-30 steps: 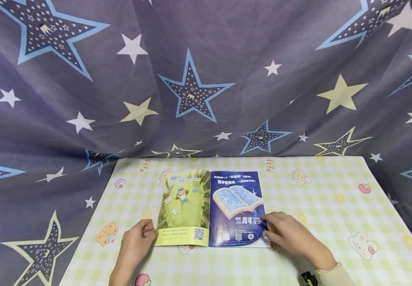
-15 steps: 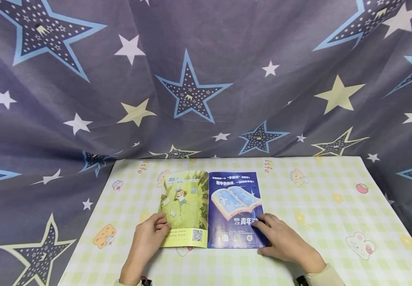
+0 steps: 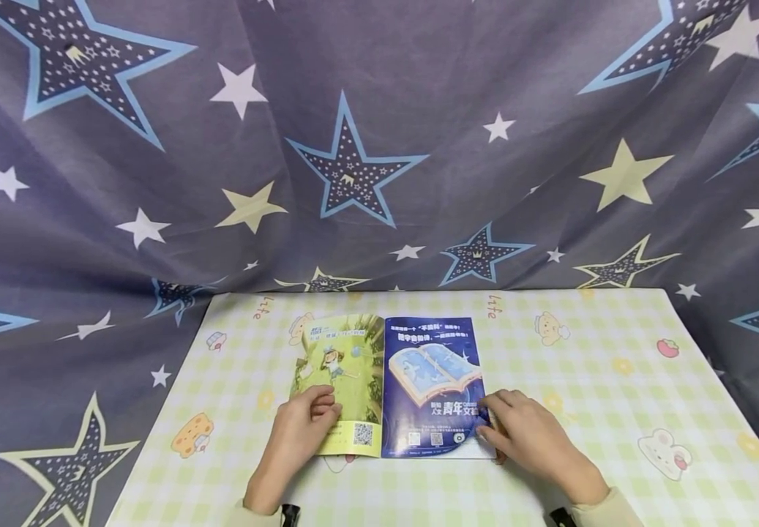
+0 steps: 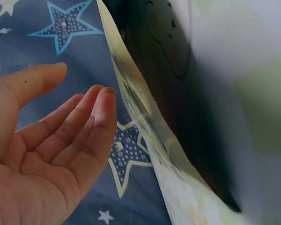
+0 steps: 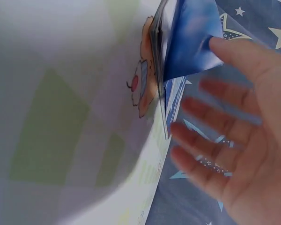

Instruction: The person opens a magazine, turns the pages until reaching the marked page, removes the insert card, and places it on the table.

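Note:
An open magazine lies on the table, with a green and yellow left page [image 3: 362,388] and a dark blue right page [image 3: 412,417]. My left hand [image 3: 303,424] is over the lower outer part of the left page. In the left wrist view, the left hand's fingers [image 4: 91,126] are loosely bent and hold nothing, beside the magazine's edge [image 4: 145,110]. At the lower right corner my right hand [image 3: 531,432] touches the blue page, which curls up there. The right wrist view shows the thumb against the lifted blue page [image 5: 192,42], the other fingers [image 5: 210,140] spread apart from it.
A pale green checked tablecloth [image 3: 616,402] with printed cartoon figures covers the table. Behind and at the sides hangs a dark grey-purple curtain [image 3: 458,88] with stars. Dark straps [image 3: 290,514] show at the wrists.
My left hand has moved right and inward over the left page. The right hand shifted left onto the page, then back right, and the blue page's lower corner, flat half a second ago, is now curled.

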The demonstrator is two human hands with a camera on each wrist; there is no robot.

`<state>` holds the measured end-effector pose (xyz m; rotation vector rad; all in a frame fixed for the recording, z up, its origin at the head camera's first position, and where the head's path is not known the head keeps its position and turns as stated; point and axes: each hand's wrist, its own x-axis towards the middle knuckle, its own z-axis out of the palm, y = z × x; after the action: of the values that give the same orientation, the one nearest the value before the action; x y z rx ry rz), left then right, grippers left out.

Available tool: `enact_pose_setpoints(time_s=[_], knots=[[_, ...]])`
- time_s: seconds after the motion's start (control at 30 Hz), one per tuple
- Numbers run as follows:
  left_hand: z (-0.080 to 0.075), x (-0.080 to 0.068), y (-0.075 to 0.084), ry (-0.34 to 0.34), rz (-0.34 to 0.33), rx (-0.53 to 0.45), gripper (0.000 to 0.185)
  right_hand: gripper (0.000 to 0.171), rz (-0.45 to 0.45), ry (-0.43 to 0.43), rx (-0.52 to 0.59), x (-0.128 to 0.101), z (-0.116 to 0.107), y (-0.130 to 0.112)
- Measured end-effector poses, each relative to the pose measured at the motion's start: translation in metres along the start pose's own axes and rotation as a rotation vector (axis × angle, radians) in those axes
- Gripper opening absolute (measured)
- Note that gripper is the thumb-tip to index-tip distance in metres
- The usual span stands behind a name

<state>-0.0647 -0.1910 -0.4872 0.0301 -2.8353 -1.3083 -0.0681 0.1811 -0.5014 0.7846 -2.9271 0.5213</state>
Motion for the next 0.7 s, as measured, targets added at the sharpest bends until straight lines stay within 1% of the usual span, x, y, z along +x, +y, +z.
enact_pose_setpoints(time_s=[0.03, 0.13, 0.2, 0.27, 0.4, 0.5, 0.6, 0.7], knots=[[0.002, 0.001, 0.001, -0.003, 0.008, -0.011, 0.032, 0.033, 0.043, 0.014, -0.009, 0.001, 0.0, 0.0], [0.007, 0.003, 0.006, -0.013, 0.049, -0.045, 0.03, 0.031, 0.163, 0.002, 0.008, 0.003, 0.0, -0.002], [0.011, 0.003, 0.009, -0.025, 0.069, -0.057, 0.03, 0.033, 0.204, -0.016, 0.049, 0.004, 0.001, -0.005], [0.015, 0.004, 0.012, -0.037, 0.087, -0.065, 0.029, 0.033, 0.203, -0.011, 0.092, 0.004, 0.003, -0.008], [0.022, 0.005, 0.016, -0.073, 0.105, -0.081, 0.029, 0.026, 0.137, 0.077, 0.153, 0.007, 0.007, -0.014], [0.027, 0.005, 0.02, -0.109, 0.12, -0.122, 0.032, 0.027, 0.067, 0.139, 0.2, 0.01, 0.007, -0.018], [0.029, 0.005, 0.025, -0.147, 0.119, -0.171, 0.04, 0.029, -0.03, 0.164, 0.241, 0.012, 0.008, -0.021], [0.033, 0.005, 0.03, -0.186, 0.117, -0.231, 0.046, 0.03, -0.129, 0.171, 0.271, 0.015, 0.009, -0.025]])
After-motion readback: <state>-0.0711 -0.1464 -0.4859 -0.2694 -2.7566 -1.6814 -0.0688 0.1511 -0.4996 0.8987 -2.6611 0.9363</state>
